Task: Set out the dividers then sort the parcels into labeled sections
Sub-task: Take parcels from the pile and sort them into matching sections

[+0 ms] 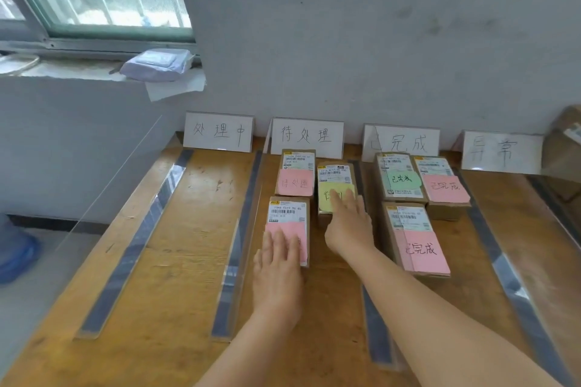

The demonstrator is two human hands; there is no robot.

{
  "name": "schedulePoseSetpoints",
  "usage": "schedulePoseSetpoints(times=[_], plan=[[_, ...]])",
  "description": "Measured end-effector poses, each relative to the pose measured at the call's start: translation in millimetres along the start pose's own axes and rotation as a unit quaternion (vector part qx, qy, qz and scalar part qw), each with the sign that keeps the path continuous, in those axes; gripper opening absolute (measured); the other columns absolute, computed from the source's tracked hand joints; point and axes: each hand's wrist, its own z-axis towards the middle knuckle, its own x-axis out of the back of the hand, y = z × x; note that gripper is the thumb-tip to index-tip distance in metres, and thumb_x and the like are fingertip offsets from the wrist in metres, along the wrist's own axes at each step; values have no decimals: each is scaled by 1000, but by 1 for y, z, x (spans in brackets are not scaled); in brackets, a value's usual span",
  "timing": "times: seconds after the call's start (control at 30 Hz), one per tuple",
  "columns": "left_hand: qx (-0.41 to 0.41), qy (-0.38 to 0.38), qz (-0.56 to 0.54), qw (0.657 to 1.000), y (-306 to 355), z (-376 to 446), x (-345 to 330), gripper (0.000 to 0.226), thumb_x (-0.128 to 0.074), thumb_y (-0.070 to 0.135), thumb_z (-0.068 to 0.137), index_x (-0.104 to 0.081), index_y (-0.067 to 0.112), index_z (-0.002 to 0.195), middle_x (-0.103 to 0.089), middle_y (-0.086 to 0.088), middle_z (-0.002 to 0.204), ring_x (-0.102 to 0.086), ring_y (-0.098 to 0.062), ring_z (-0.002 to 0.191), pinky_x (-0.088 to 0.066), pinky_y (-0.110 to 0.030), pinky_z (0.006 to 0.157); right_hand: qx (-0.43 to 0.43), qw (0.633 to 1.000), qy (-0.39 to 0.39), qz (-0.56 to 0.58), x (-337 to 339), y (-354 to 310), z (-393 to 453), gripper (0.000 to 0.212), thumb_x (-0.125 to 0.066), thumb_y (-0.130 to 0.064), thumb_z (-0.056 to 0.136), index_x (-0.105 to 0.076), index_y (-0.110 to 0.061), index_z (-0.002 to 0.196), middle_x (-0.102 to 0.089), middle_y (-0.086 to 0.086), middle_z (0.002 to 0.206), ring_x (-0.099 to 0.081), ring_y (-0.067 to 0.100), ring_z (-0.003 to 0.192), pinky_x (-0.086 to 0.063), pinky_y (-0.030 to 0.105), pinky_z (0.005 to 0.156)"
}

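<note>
Head view: sorting is under way — left hand [278, 264] flat, fingers open, on a pink parcel [287, 229]; right hand [347, 223] flat on the yellow parcel [336, 190]. Next, I'd guess — squaring them between dividers [240, 242].

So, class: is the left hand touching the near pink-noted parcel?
Touching. The head view shows the left hand lying flat on the parcel, fingers covering its pink note, with no gap visible.

Single head view, close, downward over the table [176, 261]
</note>
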Motion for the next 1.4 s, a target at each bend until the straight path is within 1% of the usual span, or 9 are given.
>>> schedulePoseSetpoints(times=[0.13, 0.27, 0.53, 0.63, 0.73, 0.83, 1.0, 1.2, 1.4], plan=[[-39, -5, 36, 999, -2, 9, 4, 75, -40, -1, 98, 6, 18, 154, 15, -9, 161, 15, -25, 148, -4, -36, 120, 37, 997, -30, -66, 0, 3, 15, 85, -50, 2, 92, -2, -27, 156, 11, 0, 162, 14, 24, 148, -5, 41, 120], [-46, -11, 40, 998, 0, 16, 7, 69, -37, 4, 101, 5, 18, 154, 13, -10, 161, 12, -25, 148, -7, -36, 119, 47, 996, -35, -66, 5, -2, 32, 87, -52, 3, 91, -1, -26, 155, 10, 0, 163, 12, 25, 149, -8, 42, 119], [-28, 3, 37, 999, 8, 22, 6, 70, -41, 6, 101, 2, 19, 155, 11, -8, 162, 11, -25, 148, -10, -36, 119, 81, 993, -54, -71, 9, -2, 56, 89, -47, 7, 90, 4, -25, 155, 16, 2, 162, 16, 26, 148, -5, 42, 119], [-15, 9, 28, 999, 10, 21, 6, 69, -43, 10, 101, 0, 20, 155, 9, -8, 162, 11, -24, 149, -8, -36, 119, 85, 992, -69, -65, 14, -2, 55, 93, -48, 9, 88, 7, -25, 155, 17, 2, 161, 17, 26, 148, -5, 44, 120], [-1, 7, 25, 1000, 13, 15, 8, 73, -45, 20, 101, 5, 18, 154, 12, -7, 162, 13, -22, 148, -3, -36, 119, 94, 991, -71, -65, 19, -3, 43, 93, -48, 7, 89, 10, -22, 154, 19, 4, 161, 17, 26, 147, -3, 43, 120], [5, 0, 38, 999, 23, -2, 13, 77, -45, 27, 101, 11, 14, 153, 14, -7, 161, 13, -21, 148, -1, -36, 119, 117, 988, -70, -79, 27, 1, 26, 90, -50, 0, 92, 13, -17, 154, 20, 5, 160, 17, 25, 148, -3, 41, 120], [-1, 14, 51, 999, 38, -35, 19, 79, -45, 32, 101, 11, 12, 153, 12, -6, 162, 11, -20, 148, -1, -35, 119, 162, 979, -66, -106, 42, 17, -17, 87, -53, -13, 95, 11, -12, 153, 19, 7, 161, 15, 24, 148, -3, 40, 120], [-10, 29, 53, 998, 51, -89, 18, 76, -43, 32, 102, 9, 14, 154, 11, -4, 162, 9, -18, 149, -4, -34, 119, 216, 968, -35, -122, 66, 47, -95, 81, -50, -25, 98, 7, -12, 154, 15, 6, 162, 13, 22, 149, -1, 39, 120], [-12, 29, 49, 998, 73, -171, 5, 73, -43, 28, 102, 7, 14, 154, 11, -3, 162, 8, -17, 149, -6, -33, 119, 220, 966, -36, -128, 85, 99, -191, 81, -48, -30, 99, 7, -11, 155, 14, 5, 162, 12, 22, 149, -1, 37, 120]])
